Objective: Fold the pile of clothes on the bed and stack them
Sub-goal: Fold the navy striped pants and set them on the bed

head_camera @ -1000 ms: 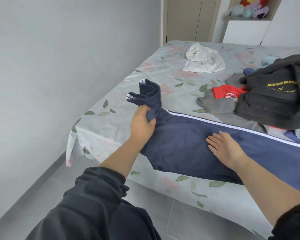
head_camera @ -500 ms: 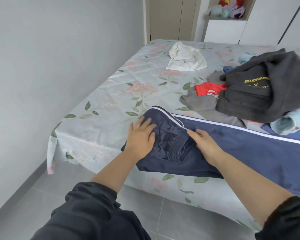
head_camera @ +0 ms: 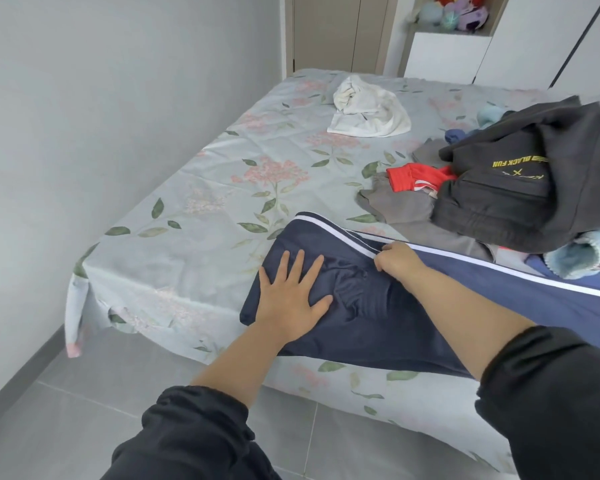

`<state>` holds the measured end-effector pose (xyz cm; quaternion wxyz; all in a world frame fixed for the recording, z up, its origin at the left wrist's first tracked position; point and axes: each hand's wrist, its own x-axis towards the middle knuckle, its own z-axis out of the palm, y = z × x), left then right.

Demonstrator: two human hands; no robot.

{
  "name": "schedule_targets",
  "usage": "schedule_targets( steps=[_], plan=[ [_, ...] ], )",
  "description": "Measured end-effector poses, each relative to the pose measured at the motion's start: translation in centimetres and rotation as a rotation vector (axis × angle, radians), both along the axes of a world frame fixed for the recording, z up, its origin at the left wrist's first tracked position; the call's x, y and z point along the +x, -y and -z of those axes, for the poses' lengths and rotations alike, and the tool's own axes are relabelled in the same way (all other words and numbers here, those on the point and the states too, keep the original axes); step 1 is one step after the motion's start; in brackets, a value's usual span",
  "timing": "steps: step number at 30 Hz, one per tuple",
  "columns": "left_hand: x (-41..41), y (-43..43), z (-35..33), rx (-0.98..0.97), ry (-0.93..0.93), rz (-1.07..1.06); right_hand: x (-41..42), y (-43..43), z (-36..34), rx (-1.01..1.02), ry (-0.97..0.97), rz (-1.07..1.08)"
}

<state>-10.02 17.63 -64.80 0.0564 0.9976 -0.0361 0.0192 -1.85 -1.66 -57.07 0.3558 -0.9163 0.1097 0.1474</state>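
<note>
Navy track pants [head_camera: 368,327] with a white side stripe lie along the near edge of the bed [head_camera: 187,244], their leg end folded back over themselves. My left hand [head_camera: 290,296] presses flat on the folded end, fingers spread. My right hand [head_camera: 397,261] has its fingers curled and pinches the fabric at the white stripe. An unfolded pile sits at the right: a dark grey hoodie [head_camera: 520,192] with yellow lettering, a red garment [head_camera: 416,176], a grey garment [head_camera: 399,207] and light blue fleece [head_camera: 582,258].
A crumpled white garment [head_camera: 368,112] lies alone toward the far end of the bed. A grey wall runs along the left. Grey floor tiles [head_camera: 66,417] lie below the bed's near edge. Plush toys [head_camera: 454,12] sit on a white cabinet behind.
My left hand laid the bunched pant cuff down onto the leg and flattened over it. My right hand slid from pressing the leg to pinching the stripe edge.
</note>
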Motion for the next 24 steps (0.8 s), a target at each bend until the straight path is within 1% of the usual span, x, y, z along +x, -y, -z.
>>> schedule_targets(
  steps=[1, 2, 4, 6, 7, 9, 12, 13, 15, 17, 19, 21, 24],
  plan=[
    [0.1, 0.2, 0.2, 0.005, -0.012, 0.0, -0.2, -0.3, 0.6, -0.062, 0.053, 0.028],
    [0.0, 0.3, 0.3, 0.008, -0.009, 0.004, -0.5, -0.9, 0.9, -0.142, 0.14, 0.002],
    [-0.1, 0.3, 0.5, 0.005, 0.021, 0.005, -0.7, -2.4, 1.4, -0.291, 0.333, -0.136],
    [-0.2, 0.3, 0.7, -0.01, 0.045, 0.003, 0.0, -3.8, 1.3, -0.371, 0.42, -0.226],
    [-0.2, 0.3, 0.7, -0.017, 0.054, 0.003, 0.6, -4.4, 1.2, -0.366, 0.434, -0.246],
    [-0.3, 0.4, 0.6, -0.015, 0.061, 0.007, 1.8, -5.3, 1.1, -0.279, 0.436, -0.293],
    [-0.4, 0.4, 0.6, -0.012, 0.057, 0.007, 3.6, -6.3, 1.2, -0.123, 0.322, -0.404],
    [-0.5, 0.4, 0.6, -0.012, 0.061, 0.007, 4.3, -6.4, 1.4, -0.093, 0.274, -0.411],
    [-0.5, 0.4, 0.7, -0.022, 0.068, 0.019, 5.8, -5.9, 1.6, -0.053, 0.248, -0.327],
    [-0.5, 0.3, 0.9, -0.022, 0.08, 0.037, 6.9, -5.2, 1.8, -0.069, 0.309, -0.249],
    [-0.4, 0.3, 1.0, -0.022, 0.085, 0.045, 7.2, -5.3, 2.4, -0.127, 0.371, -0.271],
    [-0.5, 0.3, 1.1, -0.036, 0.09, 0.043, 6.9, -5.6, 2.8, -0.153, 0.407, -0.265],
    [-0.5, 0.4, 1.0, -0.041, 0.095, 0.04, 6.6, -5.1, 2.0, -0.159, 0.432, -0.181]
  ],
)
